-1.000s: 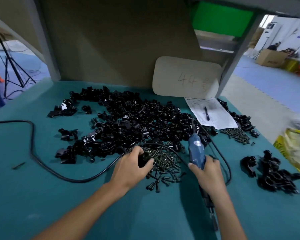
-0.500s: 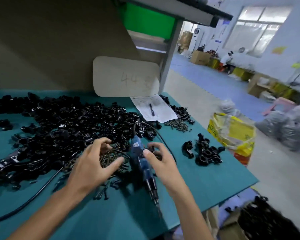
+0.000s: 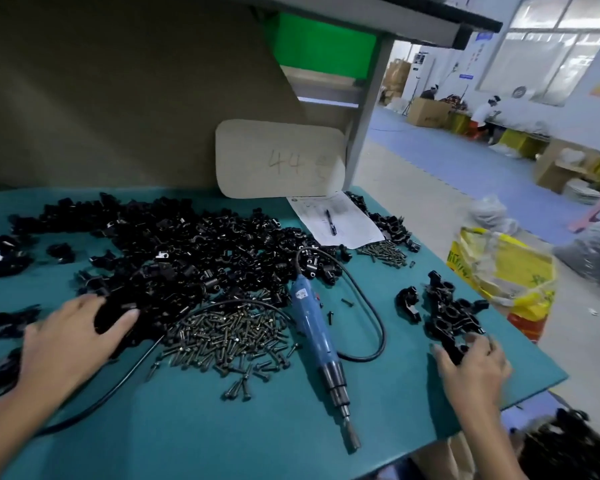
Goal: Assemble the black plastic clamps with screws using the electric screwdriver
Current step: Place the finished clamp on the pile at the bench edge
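Clamps (image 3: 194, 258) of black plastic lie heaped just beyond the left hand (image 3: 73, 341), whose thumb and fingers curl round one piece (image 3: 113, 313) at the near edge of the heap. The right hand (image 3: 471, 370) sits at the near end of a small group of joined clamps (image 3: 447, 317). It is blurred, so I cannot tell whether its fingers pinch a part or only touch it. The screwdriver (image 3: 314, 327) lies on the table mat (image 3: 187, 431) between the two hands, held by neither. The screws (image 3: 222, 337) are piled between the left thumb and the screwdriver.

The step looks like fetching parts for the next clamp. The left grip should lift its piece straight clear, since the hooked, curved shapes likely snag on their neighbours. The plastic looks hard and smooth with a slight shine, so a pinch across flat faces should hold better than one on a rounded part. The screws are small, dark and slender, apt to roll. The screwdriver has a smooth blue body and a stepped metal nose, and its black cable (image 3: 368, 306), looping beside it, could tug.
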A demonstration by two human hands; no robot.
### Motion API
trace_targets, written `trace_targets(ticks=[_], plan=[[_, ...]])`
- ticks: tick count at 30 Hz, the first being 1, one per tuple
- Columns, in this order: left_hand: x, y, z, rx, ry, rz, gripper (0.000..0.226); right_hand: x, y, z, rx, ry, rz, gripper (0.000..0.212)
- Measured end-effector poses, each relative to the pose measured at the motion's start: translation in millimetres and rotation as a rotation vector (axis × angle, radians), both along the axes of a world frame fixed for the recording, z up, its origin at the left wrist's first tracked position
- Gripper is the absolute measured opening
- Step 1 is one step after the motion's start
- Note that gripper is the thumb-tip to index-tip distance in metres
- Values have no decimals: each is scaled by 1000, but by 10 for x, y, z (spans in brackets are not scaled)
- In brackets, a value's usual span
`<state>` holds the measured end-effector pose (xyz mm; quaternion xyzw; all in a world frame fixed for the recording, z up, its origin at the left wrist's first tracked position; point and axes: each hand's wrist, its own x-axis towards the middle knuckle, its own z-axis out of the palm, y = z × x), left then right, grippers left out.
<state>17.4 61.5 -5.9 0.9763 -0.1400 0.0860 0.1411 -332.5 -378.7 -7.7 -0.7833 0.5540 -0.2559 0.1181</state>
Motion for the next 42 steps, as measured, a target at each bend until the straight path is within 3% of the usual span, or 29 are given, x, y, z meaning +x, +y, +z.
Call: trace_targets(ticks=[2,5,8,10,13,15,18,21,23,26,31,34,38,42], plan=[[-17,-25,68,-7,-6,-15,78,222,107,93,-63,-13,90,54],[-6,-62,108,-62,11,-4,67,740,311,242,7,0,468,41],[9,-90,149,-153,26,5,56,1381,374,355,38,148,759,31],[-1,-113,173,-201,-5,7,52,1771,313,385,41,232,830,32],[-69,-163,238,-353,-59,5,42,2126,176,339,105,319,793,37],[-116,-182,328,-542,0,-33,31,2239,126,282,109,324,738,32],[-101,-220,561,-770,243,-48,21,2327,111,224,98,272,666,20],[-65,-316,724,-1110,546,-7,12,2311,55,179,118,199,628,20],[-76,-364,748,-1302,672,-8,12,2230,5,152,171,94,588,18],[-101,-394,731,-1438,829,-8,21,2096,-27,158,293,-74,521,15],[-144,-471,696,-1321,850,-86,59,1989,115,405,467,-434,568,17],[-181,-488,639,-1014,748,-146,64,1853,498,623,720,-707,687,10],[-320,-533,573,-497,589,-297,51,1592,1177,631,896,-670,897,26],[-498,-624,593,-333,478,-400,50,1460,1724,437,996,-702,921,25]])
